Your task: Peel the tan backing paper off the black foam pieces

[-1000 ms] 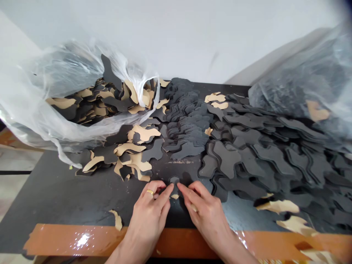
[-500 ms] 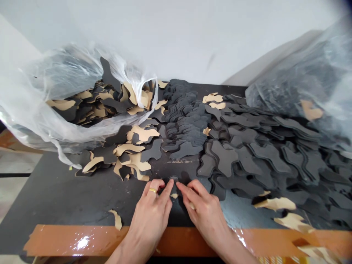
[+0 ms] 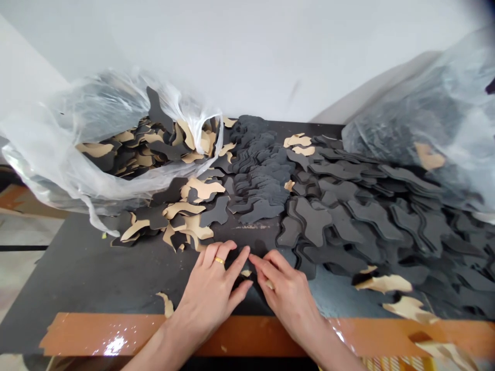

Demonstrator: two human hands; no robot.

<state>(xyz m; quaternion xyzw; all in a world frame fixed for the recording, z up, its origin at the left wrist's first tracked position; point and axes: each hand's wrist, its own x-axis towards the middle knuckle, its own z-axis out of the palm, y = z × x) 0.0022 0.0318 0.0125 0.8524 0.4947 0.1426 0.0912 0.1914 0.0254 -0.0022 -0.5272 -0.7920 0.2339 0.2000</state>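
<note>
My left hand (image 3: pixel 214 287), with a gold ring, lies flat on a black cut-out piece (image 3: pixel 258 246) at the near edge of the dark table (image 3: pixel 96 273), its fingers stretched out. My right hand (image 3: pixel 284 288) rests beside it, fingertips together on the same piece. The tips of both hands meet over a small tan scrap (image 3: pixel 246 273). Overlapping rows of black cut-out pieces (image 3: pixel 348 216) spread right behind my hands. A heap of mixed black and tan pieces (image 3: pixel 181 216) sits just behind my left hand.
A clear plastic bag (image 3: pixel 93 149) spilling black and tan pieces lies at the back left. Another clear bag (image 3: pixel 433 129) of black pieces stands at the back right. Tan scraps (image 3: pixel 386 282) lie near the front right. Orange tape (image 3: pixel 116 335) runs along the table's front edge.
My left hand has spread flatter and slid slightly left and forward on the piece. The right hand has stayed almost in place. The view has shifted a little.
</note>
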